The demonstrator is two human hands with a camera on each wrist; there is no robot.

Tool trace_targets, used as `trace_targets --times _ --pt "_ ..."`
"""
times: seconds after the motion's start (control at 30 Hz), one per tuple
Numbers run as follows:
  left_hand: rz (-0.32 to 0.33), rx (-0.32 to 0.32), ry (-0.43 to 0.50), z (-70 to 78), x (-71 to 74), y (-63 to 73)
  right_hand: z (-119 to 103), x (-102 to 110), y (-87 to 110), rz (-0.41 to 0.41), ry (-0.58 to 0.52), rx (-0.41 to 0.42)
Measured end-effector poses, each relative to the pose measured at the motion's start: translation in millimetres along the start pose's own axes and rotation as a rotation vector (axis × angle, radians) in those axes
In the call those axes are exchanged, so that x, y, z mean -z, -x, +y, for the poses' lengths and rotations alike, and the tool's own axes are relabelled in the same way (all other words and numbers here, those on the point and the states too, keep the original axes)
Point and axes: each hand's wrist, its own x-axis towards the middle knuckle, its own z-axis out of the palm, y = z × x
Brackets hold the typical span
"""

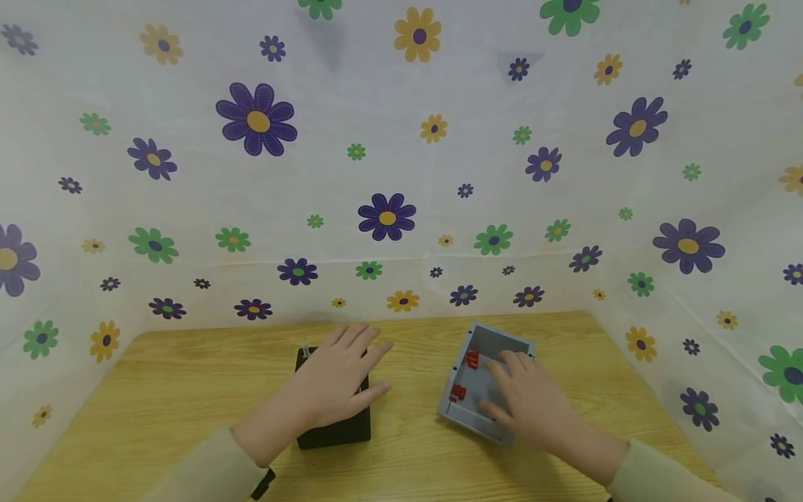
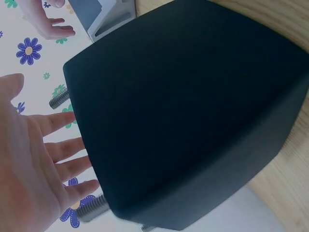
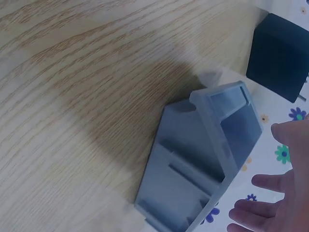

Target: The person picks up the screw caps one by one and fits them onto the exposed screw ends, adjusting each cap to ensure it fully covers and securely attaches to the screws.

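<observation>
My left hand (image 1: 329, 383) is held over a black box (image 1: 335, 434), with its fingers extended and nothing in them. In the left wrist view, threaded metal rods (image 2: 94, 209) stick out from the box's top side, near the fingertips. On the right, my right hand (image 1: 536, 408) hovers over a grey plastic bin (image 1: 475, 427), its fingers spread and slightly bent. Two small groups of red pieces, an upper one (image 1: 472, 359) and a lower one (image 1: 460, 392), lie along the bin's left side. No piece shows in the right hand.
Both containers stand on a wooden table (image 1: 408, 390), with a strip of bare wood between them. A white flower-print cloth (image 1: 351, 188) closes off the back and the sides. Part of a black strap (image 1: 263, 482) shows at the left sleeve.
</observation>
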Motion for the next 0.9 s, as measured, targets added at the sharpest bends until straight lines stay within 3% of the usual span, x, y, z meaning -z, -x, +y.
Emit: trace_targets --times 0.27,0.57,0.9 --pt "0.025 -0.014 0.007 6.1 -8.0 -9.2 13.0 -1.4 3.4 -0.002 -0.01 -0.062" --pt "0.004 -0.028 0.056 16.2 -14.9 -18.6 23.7 0.2 9.4 0.018 -0.026 -0.116" --pt "-0.01 -0.026 0.036 24.7 -18.1 -27.3 40.6 -2.2 18.0 0.053 -0.057 -0.178"
